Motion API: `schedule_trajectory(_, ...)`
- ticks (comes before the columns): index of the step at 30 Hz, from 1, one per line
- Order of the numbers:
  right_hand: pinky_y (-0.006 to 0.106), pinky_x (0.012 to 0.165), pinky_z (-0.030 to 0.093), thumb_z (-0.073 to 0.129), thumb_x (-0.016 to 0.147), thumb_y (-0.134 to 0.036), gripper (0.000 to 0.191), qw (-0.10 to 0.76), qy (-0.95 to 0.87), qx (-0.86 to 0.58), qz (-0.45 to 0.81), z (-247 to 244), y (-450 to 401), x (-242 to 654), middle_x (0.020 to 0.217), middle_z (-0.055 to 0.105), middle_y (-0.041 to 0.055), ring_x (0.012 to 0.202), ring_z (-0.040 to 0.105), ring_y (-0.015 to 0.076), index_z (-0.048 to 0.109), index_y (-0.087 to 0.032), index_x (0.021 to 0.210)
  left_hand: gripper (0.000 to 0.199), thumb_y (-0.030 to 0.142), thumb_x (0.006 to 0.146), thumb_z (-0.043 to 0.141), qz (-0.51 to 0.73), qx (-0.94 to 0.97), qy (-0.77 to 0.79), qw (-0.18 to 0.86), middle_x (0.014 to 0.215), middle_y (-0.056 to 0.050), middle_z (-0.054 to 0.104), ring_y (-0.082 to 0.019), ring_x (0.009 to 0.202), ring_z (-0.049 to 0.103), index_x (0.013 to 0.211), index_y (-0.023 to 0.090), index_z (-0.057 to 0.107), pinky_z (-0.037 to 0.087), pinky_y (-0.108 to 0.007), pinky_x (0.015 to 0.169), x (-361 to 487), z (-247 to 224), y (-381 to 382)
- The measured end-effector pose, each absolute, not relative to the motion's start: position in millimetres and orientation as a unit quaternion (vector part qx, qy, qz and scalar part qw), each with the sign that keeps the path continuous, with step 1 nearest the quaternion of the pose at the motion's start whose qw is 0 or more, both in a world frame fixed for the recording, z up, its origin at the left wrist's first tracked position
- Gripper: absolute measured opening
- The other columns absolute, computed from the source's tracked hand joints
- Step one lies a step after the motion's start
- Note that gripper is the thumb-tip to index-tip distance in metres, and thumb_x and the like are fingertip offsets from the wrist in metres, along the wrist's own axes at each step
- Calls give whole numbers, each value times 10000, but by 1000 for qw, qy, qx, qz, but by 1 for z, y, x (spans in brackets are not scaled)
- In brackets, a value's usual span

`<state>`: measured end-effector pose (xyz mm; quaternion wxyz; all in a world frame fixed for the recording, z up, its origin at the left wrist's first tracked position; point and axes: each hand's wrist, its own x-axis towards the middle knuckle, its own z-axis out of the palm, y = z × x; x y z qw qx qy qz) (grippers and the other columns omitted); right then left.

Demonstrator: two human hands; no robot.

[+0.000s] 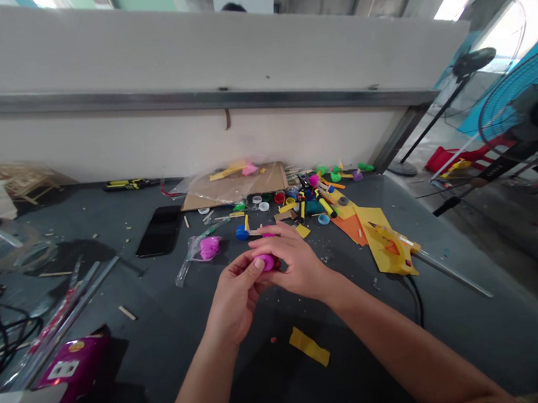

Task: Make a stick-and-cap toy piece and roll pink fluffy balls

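Over the dark bench (136, 286), my left hand (238, 297) and right hand (293, 263) press together, pinching a pink clay lump (266, 262) with even fingertip pressure.

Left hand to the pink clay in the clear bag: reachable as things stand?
Probably yes. The left hand sits close beside the clear plastic bag holding the pink clay, with nothing between them on the dark tabletop. It would likely first release the magenta lump it shares with the right hand.
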<state>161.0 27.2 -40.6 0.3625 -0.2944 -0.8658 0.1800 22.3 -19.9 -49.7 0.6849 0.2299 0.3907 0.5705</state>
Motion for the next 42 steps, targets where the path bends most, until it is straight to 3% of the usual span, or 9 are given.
schedule_trajectory(6, 468, 1068, 240, 676, 740, -353, 412, 358, -869, -287, 186, -41, 28, 162, 1169, 617, 34, 1200, 461, 222, 549, -260, 1121, 208, 192, 643, 756, 577, 232, 390, 679, 735, -14, 671, -91, 640, 623, 832, 139, 688, 498, -161, 590, 22, -49, -19)
schedule_trajectory(12, 481, 1084, 194, 627, 788, -317, 281, 361, -868, -293, 173, -42, 29, 162, 1121, 643, 12, 1192, 466, 219, 585, -270, 1062, 209, 217, 687, 729, 559, 223, 386, 699, 779, -15, 671, -84, 656, 624, 876, 140, 685, 516, -169, 620, 21, -48, -20)
schedule_trajectory(17, 481, 1069, 223, 681, 732, -396, 430, 335, -879, -281, 189, -39, 28, 164, 1186, 611, 41, 1204, 455, 239, 562, -256, 1122, 173, 180, 679, 732, 548, 214, 371, 719, 722, -7, 669, -75, 597, 615, 834, 129, 678, 512, -153, 569, 20, -48, -20)
schedule_trajectory(22, 494, 1076, 186, 644, 774, -329, 268, 346, -873, -292, 182, -39, 29, 163, 1108, 651, 12, 1185, 474, 222, 595, -273, 1032, 209, 211, 687, 728, 538, 206, 379, 724, 782, -32, 682, -106, 661, 641, 871, 127, 673, 542, -207, 648, 20, -49, -19)
schedule_trajectory(28, 497, 1068, 200, 698, 711, -407, 426, 330, -879, -288, 190, -38, 29, 164, 1137, 634, 32, 1187, 471, 233, 564, -273, 1093, 217, 213, 631, 769, 558, 206, 387, 705, 701, -10, 656, -80, 583, 604, 806, 121, 679, 505, -165, 554, 20, -52, -18)
schedule_trajectory(33, 494, 1069, 201, 666, 751, -359, 292, 353, -864, -304, 192, -38, 29, 163, 1094, 651, 23, 1163, 493, 223, 584, -268, 1016, 237, 266, 654, 754, 559, 220, 379, 704, 746, -22, 663, -94, 639, 614, 827, 122, 684, 525, -219, 653, 21, -50, -18)
schedule_trajectory(39, 472, 1066, 218, 676, 736, -343, 381, 342, -864, -310, 201, -38, 28, 163, 1132, 630, 36, 1155, 500, 216, 545, -258, 1083, 210, 240, 624, 770, 575, 219, 406, 676, 699, -6, 651, -72, 573, 584, 776, 126, 680, 485, -179, 572, 22, -52, -17)
schedule_trajectory(42, 470, 1066, 213, 653, 759, -318, 346, 345, -862, -316, 192, -38, 29, 163, 1096, 644, 34, 1150, 506, 211, 555, -263, 1086, 230, 277, 635, 761, 583, 234, 411, 660, 711, -13, 651, -78, 590, 585, 785, 122, 681, 492, -200, 607, 21, -54, -16)
